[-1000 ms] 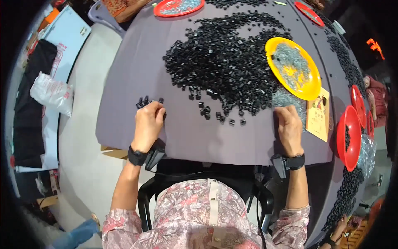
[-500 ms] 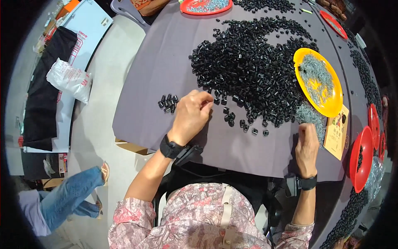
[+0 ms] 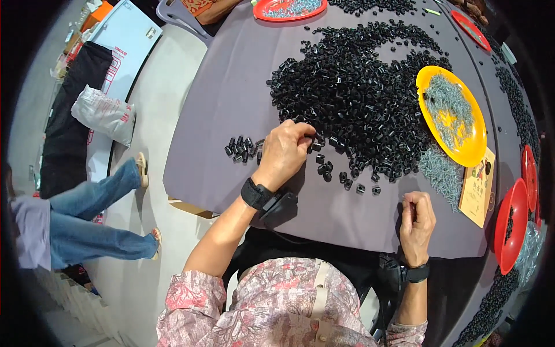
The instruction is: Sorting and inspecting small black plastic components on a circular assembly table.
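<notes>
A big heap of small black plastic parts [image 3: 352, 98] covers the middle of the grey table. My left hand [image 3: 283, 151] is at its near left edge, thumb and forefinger closed on a black plastic part [image 3: 315, 139]. Beside that wrist, to the left, lies a small separate group of black parts [image 3: 243, 149]. My right hand [image 3: 417, 224] is closed over the cloth near the front edge, fingertips pressed together; whatever they hold is hidden. Beyond it lie loose silver screws [image 3: 439, 173], next to a yellow plate [image 3: 479, 139] holding more screws.
A yellowish printed card [image 3: 476, 199] lies under the screws' side of the plate. Red plates [image 3: 516, 231] stand along the right. Another red plate [image 3: 277, 17] with screws is at the far edge. A person in jeans [image 3: 104, 231] is on the floor at left.
My left hand has moved right to the heap's edge. My right hand has drawn back from the loose screws toward me. The person at left has stepped to another spot.
</notes>
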The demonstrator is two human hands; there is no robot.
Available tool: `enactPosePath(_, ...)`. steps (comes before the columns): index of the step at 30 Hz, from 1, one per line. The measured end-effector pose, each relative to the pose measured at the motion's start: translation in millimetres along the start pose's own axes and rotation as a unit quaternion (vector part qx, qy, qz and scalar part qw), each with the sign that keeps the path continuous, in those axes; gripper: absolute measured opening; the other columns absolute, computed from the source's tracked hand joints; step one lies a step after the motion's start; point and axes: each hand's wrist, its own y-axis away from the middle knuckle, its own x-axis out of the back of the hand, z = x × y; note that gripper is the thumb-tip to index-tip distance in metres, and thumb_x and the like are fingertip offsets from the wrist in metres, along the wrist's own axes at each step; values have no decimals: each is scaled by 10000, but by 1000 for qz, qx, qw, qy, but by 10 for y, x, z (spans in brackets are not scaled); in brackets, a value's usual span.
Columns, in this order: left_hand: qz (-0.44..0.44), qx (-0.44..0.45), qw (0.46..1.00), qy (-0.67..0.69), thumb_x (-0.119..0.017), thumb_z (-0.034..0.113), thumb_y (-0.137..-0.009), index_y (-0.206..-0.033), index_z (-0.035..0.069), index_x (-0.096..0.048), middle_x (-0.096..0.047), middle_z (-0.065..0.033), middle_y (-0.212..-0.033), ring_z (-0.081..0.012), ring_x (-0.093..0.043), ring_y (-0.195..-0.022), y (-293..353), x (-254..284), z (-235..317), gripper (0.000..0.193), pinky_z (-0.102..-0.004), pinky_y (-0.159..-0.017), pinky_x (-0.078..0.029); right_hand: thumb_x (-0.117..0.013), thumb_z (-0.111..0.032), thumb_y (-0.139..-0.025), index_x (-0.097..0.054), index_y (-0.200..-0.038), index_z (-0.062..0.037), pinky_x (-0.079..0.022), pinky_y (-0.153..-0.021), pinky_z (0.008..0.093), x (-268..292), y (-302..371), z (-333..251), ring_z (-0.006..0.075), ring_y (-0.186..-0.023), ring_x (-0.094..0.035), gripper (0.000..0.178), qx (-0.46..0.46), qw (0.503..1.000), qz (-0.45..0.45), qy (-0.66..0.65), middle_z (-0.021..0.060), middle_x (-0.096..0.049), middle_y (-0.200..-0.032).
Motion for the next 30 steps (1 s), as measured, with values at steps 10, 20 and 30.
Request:
enactPosePath(10, 14, 28, 998, 63, -631, 20, -798, -884, 55, -711, -632, -128, -812, -290, -637, -707, 73, 110, 85, 123, -372, -648, -503, -555, 144, -779, -562, -914, 8, -471, -660, 355, -42, 16, 57, 292, -740, -580, 192, 12, 1000, 10, 13, 137, -570, -856)
enactPosePath(20, -51, -51, 996, -54, -663, 5, -763, -867, 57, -717, -600, -149, -843, -356, -631, -783, -172, -44, 115, 128, -447, -696, -515, -532, 127, -819, -551, -920, 0, -452, -642, 308, -56, 23, 65, 225, -726, -543, 164, 17, 1000, 14, 7, 108, -554, -871)
enactPosePath(30, 4, -43, 998, 44, -650, 39, -846, -933, 22, -655, -591, -83, -823, -214, -624, -708, -85, 8, 189, 88, -342, -632, -505, -531, 85, -869, -570, -946, 7, -469, -670, 314, 4, 12, -40, 244, -758, -574, 117, -3, 1000, 27, -5, 122, -563, -895)
